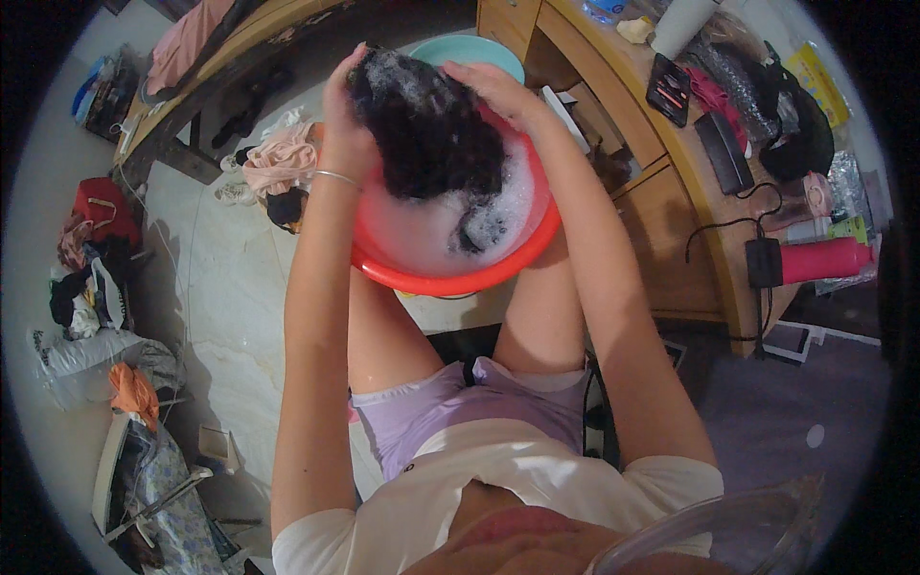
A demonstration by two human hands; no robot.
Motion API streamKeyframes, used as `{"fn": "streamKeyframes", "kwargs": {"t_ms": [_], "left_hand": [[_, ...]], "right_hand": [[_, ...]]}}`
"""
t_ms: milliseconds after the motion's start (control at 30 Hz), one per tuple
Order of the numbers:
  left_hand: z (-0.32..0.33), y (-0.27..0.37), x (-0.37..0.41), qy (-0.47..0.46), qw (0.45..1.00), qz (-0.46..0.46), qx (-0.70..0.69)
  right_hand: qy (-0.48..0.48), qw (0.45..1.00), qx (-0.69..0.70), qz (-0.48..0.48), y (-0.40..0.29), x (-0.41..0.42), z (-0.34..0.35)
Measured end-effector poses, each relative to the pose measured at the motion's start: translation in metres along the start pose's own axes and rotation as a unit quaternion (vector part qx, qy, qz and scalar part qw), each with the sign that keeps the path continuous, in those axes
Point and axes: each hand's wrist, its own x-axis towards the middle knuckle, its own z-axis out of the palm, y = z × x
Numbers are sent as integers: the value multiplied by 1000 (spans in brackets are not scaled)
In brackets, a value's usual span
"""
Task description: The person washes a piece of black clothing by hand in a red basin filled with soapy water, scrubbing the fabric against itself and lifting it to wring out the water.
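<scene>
A wet black cloth (431, 136) with suds on its upper part is held up between both hands over a red plastic basin (460, 282). My left hand (351, 115) grips its left edge, and a bracelet circles that wrist. At the upper right edge of the cloth is my right hand (496, 90), its fingers closed on the fabric. Cloudy, foamy water (424, 233) fills the basin below. The cloth's lower end hangs down to the water, where a dark piece shows through the foam. I cannot tell whether that piece belongs to the same cloth.
A pale green basin (471, 49) stands behind the red one. Pink clothing (280, 164) lies heaped at the left, beside shoes (233, 192). On the right, a wooden desk (658, 201) holds a pink bottle (826, 260), a black case (722, 151) and a cable. Bags and clothes line the left wall.
</scene>
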Motion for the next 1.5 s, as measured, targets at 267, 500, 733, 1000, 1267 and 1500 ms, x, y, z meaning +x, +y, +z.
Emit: {"fn": "streamKeyframes", "kwargs": {"t_ms": [267,500,733,1000,1267,1500], "left_hand": [[-4,-11,18,67,989,-44,126],[-10,-22,23,-26,962,37,268],[-33,-26,38,29,985,-30,167],[-42,-33,47,-30,993,-61,95],[-15,-27,23,-77,996,-29,-45],[-10,-32,28,9,998,-43,51]], "right_hand": [[122,952,230,-160,9,15,-6],[238,950,90,-183,17,25,-9],[241,838,-354,-337,-7,3,61],[319,821,-404,-246,-2,44,36],[291,742,-414,-441,1,32,75],[342,777,-154,-506,-25,12,72]]}}
